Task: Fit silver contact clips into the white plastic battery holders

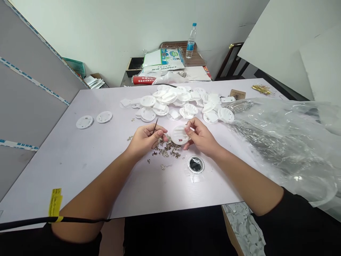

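My left hand is closed in a pinch on a thin dark pointed tool, whose tip sticks up and away from me. My right hand grips a round white plastic disc at its right edge and holds it just above the table. Between and under both hands lies a small heap of metal clips. A heap of several white plastic discs lies farther back on the white table.
Two finished-looking white discs lie apart at the left. A small round tin sits near my right wrist. A large clear plastic bag covers the right side. A water bottle, papers and a chair stand behind the table.
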Available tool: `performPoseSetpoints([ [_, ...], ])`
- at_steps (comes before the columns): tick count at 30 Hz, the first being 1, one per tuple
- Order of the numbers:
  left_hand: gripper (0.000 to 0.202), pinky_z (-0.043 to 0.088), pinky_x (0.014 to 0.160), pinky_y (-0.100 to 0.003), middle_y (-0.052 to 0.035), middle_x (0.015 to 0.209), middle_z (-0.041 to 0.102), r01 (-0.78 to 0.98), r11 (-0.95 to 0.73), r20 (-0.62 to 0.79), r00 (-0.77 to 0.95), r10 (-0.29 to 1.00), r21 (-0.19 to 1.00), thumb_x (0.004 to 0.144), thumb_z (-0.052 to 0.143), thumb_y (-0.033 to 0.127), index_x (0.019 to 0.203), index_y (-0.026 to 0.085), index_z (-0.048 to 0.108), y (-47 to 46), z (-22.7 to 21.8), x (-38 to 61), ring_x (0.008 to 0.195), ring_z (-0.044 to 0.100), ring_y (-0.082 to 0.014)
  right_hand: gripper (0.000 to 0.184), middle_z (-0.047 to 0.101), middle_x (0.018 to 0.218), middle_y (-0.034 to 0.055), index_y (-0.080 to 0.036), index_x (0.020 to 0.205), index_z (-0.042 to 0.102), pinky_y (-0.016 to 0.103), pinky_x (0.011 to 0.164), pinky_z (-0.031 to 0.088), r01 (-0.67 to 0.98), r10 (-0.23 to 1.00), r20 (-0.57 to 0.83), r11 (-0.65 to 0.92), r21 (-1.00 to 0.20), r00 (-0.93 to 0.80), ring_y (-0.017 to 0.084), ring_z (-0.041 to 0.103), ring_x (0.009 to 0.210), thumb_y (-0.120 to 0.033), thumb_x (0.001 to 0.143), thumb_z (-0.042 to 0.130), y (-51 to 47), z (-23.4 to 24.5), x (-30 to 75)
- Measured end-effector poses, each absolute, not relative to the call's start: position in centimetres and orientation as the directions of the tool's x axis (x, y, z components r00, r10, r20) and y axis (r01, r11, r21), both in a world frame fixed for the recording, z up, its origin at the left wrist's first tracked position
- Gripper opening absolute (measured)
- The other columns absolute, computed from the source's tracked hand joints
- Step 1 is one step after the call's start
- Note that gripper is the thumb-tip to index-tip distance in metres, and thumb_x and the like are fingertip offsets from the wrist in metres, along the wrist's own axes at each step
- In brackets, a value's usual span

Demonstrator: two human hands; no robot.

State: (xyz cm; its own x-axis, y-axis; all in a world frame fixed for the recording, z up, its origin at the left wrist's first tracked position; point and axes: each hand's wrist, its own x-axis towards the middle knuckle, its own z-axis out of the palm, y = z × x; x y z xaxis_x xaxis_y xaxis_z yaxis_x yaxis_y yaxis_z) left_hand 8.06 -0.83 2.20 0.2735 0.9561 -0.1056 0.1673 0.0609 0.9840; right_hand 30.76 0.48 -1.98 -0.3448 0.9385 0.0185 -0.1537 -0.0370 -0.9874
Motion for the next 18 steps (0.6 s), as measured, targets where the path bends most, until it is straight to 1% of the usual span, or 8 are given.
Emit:
performPoseSetpoints([
  [3,0.033,0.029,0.045,-0.021,-0.0034,0.074,0.067,0.101,0.089,-0.114,0.279,0.953,0.991,0.089,0.067,0.047,0.088,0.015,0.056,-0.95,2.08,8.29,0.044,0.037,-0.0031,0.042,0.05,0.084,-0.0035,-0.024,0.09,0.042,0.034,0.059,0.065,-0.208,0.929,0.001,-0.082,-0.975,-0.37,0.013,0.062,0.069,-0.056,0.084,0.069,0.24,-1.87,30.39],
  [6,0.036,0.028,0.045,-0.02,-0.0002,0.071,0.066,0.047,0.094,-0.104,0.298,0.949,0.994,0.09,0.066,0.049,0.088,0.017,0.049,-0.94,1.76,8.4,0.043,0.036,-0.0026,0.043,0.054,0.079,-0.0047,-0.025,0.092,0.04,0.034,0.061,0.064,-0.241,0.919,-0.008,-0.112,-0.964,-0.395,0.014,0.064,0.072,-0.051,0.083,0.073,0.3,-2.02,30.32],
  [10,0.038,0.026,0.042,-0.019,0.0009,0.069,0.066,0.025,0.128,-0.129,0.339,0.932,0.991,0.09,0.065,0.05,0.088,0.019,0.043,-0.96,1.44,8.32,0.039,0.035,-0.0025,0.044,0.058,0.081,-0.0045,-0.025,0.093,0.04,0.035,0.064,0.065,-0.261,0.924,0.0,-0.108,-0.959,-0.382,0.014,0.066,0.077,-0.046,0.08,0.076,0.42,-2.23,30.35],
  [14,0.036,0.029,0.04,-0.019,-0.0001,0.079,0.069,0.043,0.15,-0.156,0.366,0.917,0.988,0.086,0.071,0.044,0.089,0.019,0.046,-1.12,1.29,8.25,0.039,0.036,-0.0019,0.045,0.061,0.087,-0.0033,-0.024,0.093,0.039,0.037,0.066,0.066,-0.26,0.929,-0.012,-0.116,-0.959,-0.369,0.016,0.068,0.079,-0.045,0.08,0.076,0.37,-2.13,30.24],
  [18,0.035,0.031,0.041,-0.019,-0.0021,0.081,0.068,0.139,0.116,-0.153,0.294,0.943,0.983,0.081,0.077,0.042,0.086,0.017,0.053,-1.29,1.28,8.44,0.043,0.039,-0.0019,0.044,0.061,0.088,-0.0025,-0.024,0.094,0.04,0.037,0.064,0.067,-0.241,0.931,-0.007,-0.101,-0.965,-0.364,0.016,0.068,0.078,-0.043,0.08,0.076,0.26,-2.13,30.12],
])
